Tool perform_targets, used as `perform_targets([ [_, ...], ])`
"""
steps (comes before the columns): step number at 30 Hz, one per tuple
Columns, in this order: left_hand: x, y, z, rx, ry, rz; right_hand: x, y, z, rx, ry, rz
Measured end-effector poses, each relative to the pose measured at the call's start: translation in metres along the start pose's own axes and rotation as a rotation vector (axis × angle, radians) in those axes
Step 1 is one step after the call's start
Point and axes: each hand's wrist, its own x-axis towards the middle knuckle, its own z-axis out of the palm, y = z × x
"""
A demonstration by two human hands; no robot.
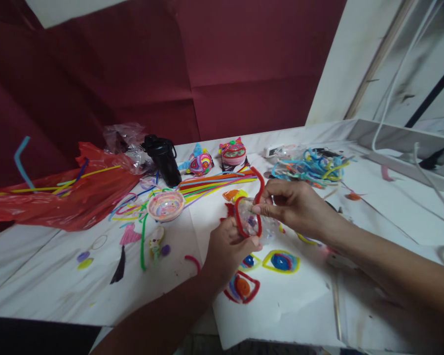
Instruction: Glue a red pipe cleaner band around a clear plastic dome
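A red pipe cleaner (260, 183) is looped around the rim of a clear plastic piece, perhaps a cup or bottle part (248, 217), its loose end pointing upward. My left hand (229, 246) grips the loop's lower edge from the near side. At the upper right, my right hand (292, 204) pinches the red pipe cleaner against the rim. On the white paper (299, 305) below lie eye shapes made of pipe cleaners: a yellow-edged blue one (281, 261) and a red-edged one with an orange centre (243, 287). Another blue eye is partly covered by my left hand.
Straight coloured pipe cleaners (218, 183) lie behind my hands, near two decorated figures (201, 162) and a black bottle (163, 160). To the left are a colourful bowl (166, 206) and a red plastic bag (74, 197). A tangled pipe-cleaner heap (311, 166) sits at right.
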Motion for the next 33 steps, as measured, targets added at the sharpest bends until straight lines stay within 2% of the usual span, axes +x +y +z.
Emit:
perform_targets([
  [9,-0.002,0.002,0.001,-0.027,-0.027,-0.006,0.002,0.000,-0.001,0.033,-0.009,0.033],
  [20,-0.003,0.003,0.001,0.012,-0.041,0.015,0.005,-0.005,-0.008,0.018,-0.097,0.052],
  [26,-0.001,-0.001,-0.002,0.051,-0.068,0.015,0.010,0.000,-0.007,0.012,-0.134,0.044],
  [33,0.000,-0.004,-0.003,0.059,-0.070,0.008,0.017,0.007,-0.011,0.164,-0.260,0.077],
])
